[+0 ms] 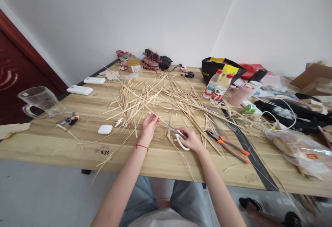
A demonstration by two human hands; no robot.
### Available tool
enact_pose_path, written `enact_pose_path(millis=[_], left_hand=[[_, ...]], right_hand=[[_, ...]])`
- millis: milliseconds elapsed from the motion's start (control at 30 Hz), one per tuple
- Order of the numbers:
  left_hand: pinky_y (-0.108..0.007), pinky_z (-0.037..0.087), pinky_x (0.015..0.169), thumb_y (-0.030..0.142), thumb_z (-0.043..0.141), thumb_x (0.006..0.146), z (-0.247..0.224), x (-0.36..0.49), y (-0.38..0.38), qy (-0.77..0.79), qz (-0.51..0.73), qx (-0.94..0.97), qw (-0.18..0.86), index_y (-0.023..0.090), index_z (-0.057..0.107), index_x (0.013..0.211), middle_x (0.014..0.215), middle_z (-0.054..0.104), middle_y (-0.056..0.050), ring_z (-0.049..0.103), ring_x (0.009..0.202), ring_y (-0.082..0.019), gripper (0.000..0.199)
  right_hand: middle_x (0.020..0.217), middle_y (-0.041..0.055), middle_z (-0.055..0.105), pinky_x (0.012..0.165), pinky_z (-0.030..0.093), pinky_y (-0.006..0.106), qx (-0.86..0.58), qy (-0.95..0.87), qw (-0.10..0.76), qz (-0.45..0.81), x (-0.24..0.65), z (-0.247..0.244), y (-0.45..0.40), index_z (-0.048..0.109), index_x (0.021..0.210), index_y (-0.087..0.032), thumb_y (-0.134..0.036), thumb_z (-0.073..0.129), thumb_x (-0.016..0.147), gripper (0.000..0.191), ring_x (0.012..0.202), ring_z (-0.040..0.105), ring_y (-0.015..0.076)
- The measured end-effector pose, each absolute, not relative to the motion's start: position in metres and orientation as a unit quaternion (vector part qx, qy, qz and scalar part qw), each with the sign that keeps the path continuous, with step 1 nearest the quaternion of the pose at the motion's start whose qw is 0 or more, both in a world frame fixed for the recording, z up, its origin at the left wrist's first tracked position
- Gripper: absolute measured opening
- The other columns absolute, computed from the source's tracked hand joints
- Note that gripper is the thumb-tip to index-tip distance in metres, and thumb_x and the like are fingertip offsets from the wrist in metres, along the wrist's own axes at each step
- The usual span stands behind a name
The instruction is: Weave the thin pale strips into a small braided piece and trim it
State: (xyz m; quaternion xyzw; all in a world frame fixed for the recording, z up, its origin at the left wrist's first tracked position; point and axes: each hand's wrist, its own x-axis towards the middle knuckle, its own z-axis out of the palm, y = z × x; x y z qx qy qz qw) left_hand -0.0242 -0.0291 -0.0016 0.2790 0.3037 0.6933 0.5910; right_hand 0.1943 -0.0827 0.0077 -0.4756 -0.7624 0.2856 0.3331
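My left hand (149, 127), a red string around its wrist, is closed in a pinch on a thin pale straw strip (163, 121). The strip runs to the right toward the blades of the scissors (181, 138). My right hand (192, 139) grips these scissors by their white handles; whether the blades touch the strip I cannot tell. Just beyond both hands spreads a loose heap of pale straw strips (140, 97) on the wooden table (155, 164). Orange-handled pliers (228, 145) lie to the right of my right hand.
Left of my hands are a white case (105, 129), a glass mug (43, 101) and two white devices, one a power bank-like block (80, 90). Two bottles (220, 88), a pink tumbler (242, 94) and a black bag (220, 68) stand at right. A plastic-wrapped package (301, 149) lies near the right edge.
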Motion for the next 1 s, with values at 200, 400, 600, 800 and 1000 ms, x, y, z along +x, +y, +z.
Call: enact_pose_path(millis=[200,400,600,800,1000], left_hand=[[-0.024,0.047,0.073,0.015,0.075,0.061,-0.0024,-0.0247,-0.0287,0.308,0.693,0.284,0.586,0.016,0.061,0.086,0.085,0.064,-0.001,0.062,0.077,-0.010,0.029],[-0.024,0.048,0.073,0.014,0.075,0.061,-0.0032,-0.0242,-0.0286,0.308,0.691,0.285,0.589,0.017,0.062,0.087,0.086,0.064,-0.001,0.062,0.077,-0.010,0.029],[-0.023,0.048,0.073,0.013,0.075,0.060,-0.0047,-0.0247,-0.0273,0.308,0.691,0.281,0.591,0.017,0.062,0.085,0.086,0.065,-0.001,0.061,0.076,-0.010,0.029],[-0.023,0.048,0.074,0.012,0.074,0.061,-0.0057,-0.0246,-0.0268,0.306,0.691,0.282,0.591,0.016,0.062,0.086,0.085,0.065,-0.001,0.061,0.077,-0.010,0.028],[-0.025,0.048,0.075,0.012,0.075,0.060,-0.0066,-0.0240,-0.0263,0.306,0.694,0.274,0.591,0.015,0.063,0.085,0.085,0.065,-0.001,0.061,0.075,-0.010,0.028]], right_hand=[[0.069,0.0019,0.062,0.056,0.043,0.026,-0.474,-0.762,0.335,0.287,0.1945,0.0069,-0.0822,0.061,0.102,-0.018,-0.042,0.070,0.065,0.045,0.056,0.053,0.0143],[0.069,0.0016,0.062,0.056,0.042,0.026,-0.475,-0.763,0.332,0.286,0.1944,0.0068,-0.0822,0.061,0.103,-0.018,-0.042,0.070,0.066,0.045,0.057,0.053,0.0144],[0.068,0.0019,0.061,0.056,0.042,0.026,-0.473,-0.763,0.333,0.288,0.1945,0.0056,-0.0823,0.060,0.104,-0.018,-0.043,0.069,0.066,0.046,0.056,0.053,0.0148],[0.067,0.0013,0.061,0.055,0.041,0.025,-0.472,-0.767,0.330,0.285,0.1954,0.0047,-0.0814,0.061,0.102,-0.018,-0.044,0.069,0.067,0.045,0.056,0.053,0.0142],[0.066,0.0011,0.061,0.054,0.039,0.024,-0.462,-0.773,0.325,0.289,0.1971,0.0054,-0.0806,0.062,0.100,-0.017,-0.044,0.067,0.069,0.042,0.055,0.051,0.0132]])
